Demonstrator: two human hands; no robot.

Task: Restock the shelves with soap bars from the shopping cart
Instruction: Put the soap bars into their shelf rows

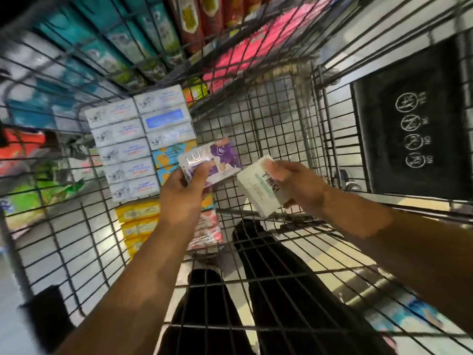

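Both my hands are inside the wire shopping cart. My left hand grips a purple and white soap bar packet by its near end. My right hand holds a white soap box with teal print, thumb on its far end. The two packs are close together above the cart floor. On the left of the cart, soap bars lie stacked: white boxes, blue-and-yellow packs, yellow packs and a pink pack.
Behind the cart's far wall stand shelves with teal, red and pink packs. The black child-seat flap with warning icons is at right. My dark-trousered legs show below the cart's near wire panel.
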